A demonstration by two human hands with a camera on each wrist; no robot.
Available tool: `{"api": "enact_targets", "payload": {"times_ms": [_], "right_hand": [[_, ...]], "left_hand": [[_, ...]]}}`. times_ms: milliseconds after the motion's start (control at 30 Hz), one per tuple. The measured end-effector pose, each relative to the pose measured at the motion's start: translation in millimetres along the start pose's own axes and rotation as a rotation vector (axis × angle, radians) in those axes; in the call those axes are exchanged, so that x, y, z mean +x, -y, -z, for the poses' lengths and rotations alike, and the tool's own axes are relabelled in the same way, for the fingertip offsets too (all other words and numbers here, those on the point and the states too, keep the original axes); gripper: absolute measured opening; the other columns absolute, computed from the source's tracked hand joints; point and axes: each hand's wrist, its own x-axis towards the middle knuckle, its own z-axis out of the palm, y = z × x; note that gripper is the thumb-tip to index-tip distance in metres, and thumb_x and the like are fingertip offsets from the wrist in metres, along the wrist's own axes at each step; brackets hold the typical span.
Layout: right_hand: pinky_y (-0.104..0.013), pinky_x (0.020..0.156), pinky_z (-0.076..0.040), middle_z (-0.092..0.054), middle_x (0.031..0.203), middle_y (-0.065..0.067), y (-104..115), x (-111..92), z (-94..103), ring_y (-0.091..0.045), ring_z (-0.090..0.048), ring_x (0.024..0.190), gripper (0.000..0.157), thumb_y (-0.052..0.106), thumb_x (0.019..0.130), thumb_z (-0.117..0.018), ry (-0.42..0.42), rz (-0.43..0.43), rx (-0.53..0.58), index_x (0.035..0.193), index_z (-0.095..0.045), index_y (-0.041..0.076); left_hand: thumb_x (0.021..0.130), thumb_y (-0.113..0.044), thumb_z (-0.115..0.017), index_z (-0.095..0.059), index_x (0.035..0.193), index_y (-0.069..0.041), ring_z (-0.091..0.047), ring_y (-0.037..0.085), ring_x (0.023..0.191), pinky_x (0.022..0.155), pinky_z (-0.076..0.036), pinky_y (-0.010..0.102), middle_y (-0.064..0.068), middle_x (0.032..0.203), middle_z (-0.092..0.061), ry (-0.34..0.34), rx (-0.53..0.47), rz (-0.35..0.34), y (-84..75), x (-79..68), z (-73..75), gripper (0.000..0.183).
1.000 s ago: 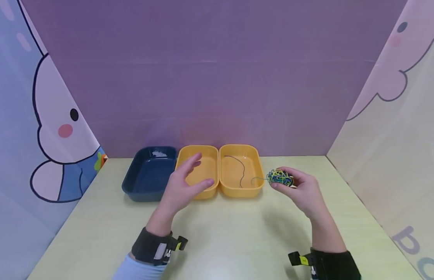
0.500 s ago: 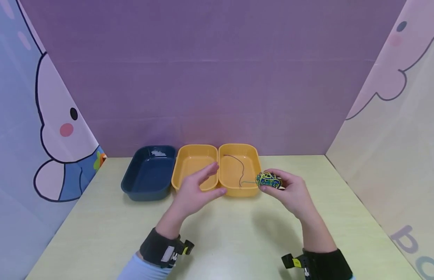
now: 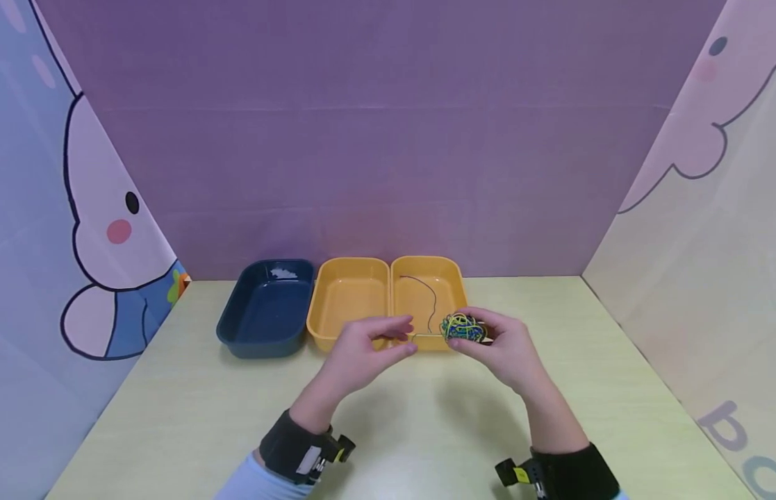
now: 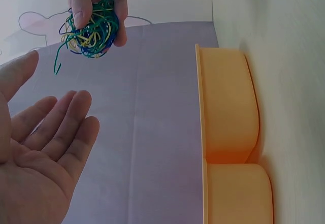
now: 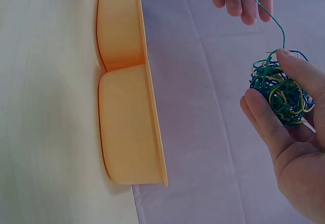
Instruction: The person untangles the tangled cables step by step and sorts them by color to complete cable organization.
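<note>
My right hand (image 3: 501, 351) holds a tangled ball of thin wire (image 3: 463, 328) between thumb and fingers, raised in front of the right yellow tray (image 3: 453, 288). Green, blue and yellow strands show in the ball (image 5: 284, 94) in the right wrist view. One green strand (image 5: 280, 25) sticks out of it toward my left hand (image 3: 362, 354). That hand is held up facing the ball, thumb apart from the fingers, with nothing between them. In the left wrist view its fingers (image 4: 71, 120) are slightly bent, below the loose wire end.
A single dark wire (image 3: 435, 298) lies in the right yellow tray. To its left stand another yellow tray (image 3: 347, 292) and a dark blue tray (image 3: 262, 347), in a row along the purple back wall (image 3: 388, 139). Printed side panels flank the pale table (image 3: 388, 444).
My right hand has moved left with the wire ball. My left hand has moved right and a little down, and its thumb and fingers have come closer together. The gap between the hands is smaller.
</note>
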Motion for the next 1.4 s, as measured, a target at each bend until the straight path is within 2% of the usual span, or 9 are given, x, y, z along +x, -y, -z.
{"api": "enact_targets", "payload": {"times_ms": [200, 333, 633, 1067, 1400], "right_hand": [[-0.029, 0.064, -0.057, -0.066, 0.101, -0.011, 23, -6, -4.6, -0.018, -0.063, 0.081, 0.042, 0.004, 0.076, -0.080, 0.017, 0.011, -0.031, 0.115, -0.065, 0.004], [-0.029, 0.064, -0.057, -0.066, 0.100, -0.010, 33, -8, -6.0, -0.016, -0.063, 0.080, 0.041, 0.005, 0.076, -0.080, 0.021, 0.001, -0.047, 0.115, -0.065, 0.005], [-0.030, 0.065, -0.057, -0.066, 0.101, -0.010, 36, -9, -7.0, -0.016, -0.064, 0.081, 0.040, 0.006, 0.077, -0.079, 0.036, -0.012, -0.056, 0.114, -0.065, 0.007], [-0.030, 0.066, -0.057, -0.066, 0.104, -0.012, 40, -9, -6.5, -0.015, -0.065, 0.082, 0.041, 0.003, 0.076, -0.079, 0.046, -0.003, -0.038, 0.115, -0.065, 0.004], [-0.029, 0.068, -0.057, -0.065, 0.107, -0.014, 38, -9, -4.7, -0.017, -0.064, 0.087, 0.042, 0.001, 0.077, -0.078, 0.068, 0.032, -0.040, 0.117, -0.064, 0.003]], "left_hand": [[0.087, -0.021, -0.073, -0.072, 0.110, -0.015, -0.060, 0.006, 0.078, 0.066, -0.055, 0.031, -0.010, 0.093, -0.068, 0.001, 0.026, -0.018, -0.6, 0.7, -3.7, 0.024], [0.087, -0.020, -0.072, -0.074, 0.104, -0.013, -0.057, 0.007, 0.072, 0.058, -0.054, 0.030, -0.012, 0.090, -0.067, 0.013, 0.050, -0.003, -1.5, 0.6, -4.9, 0.018], [0.089, -0.021, -0.071, -0.075, 0.095, -0.019, -0.056, 0.005, 0.070, 0.059, -0.053, 0.027, -0.016, 0.084, -0.065, 0.010, 0.105, 0.005, -1.7, 0.6, -4.4, 0.008], [0.090, -0.024, -0.070, -0.073, 0.094, -0.025, -0.053, 0.006, 0.070, 0.058, -0.050, 0.028, -0.018, 0.080, -0.061, -0.007, 0.140, 0.018, -2.5, -2.0, 1.4, 0.006], [0.090, -0.022, -0.069, -0.073, 0.093, -0.022, -0.051, 0.007, 0.070, 0.056, -0.048, 0.028, -0.016, 0.079, -0.060, -0.038, 0.158, -0.032, -5.5, -3.0, 7.3, 0.005]]}}
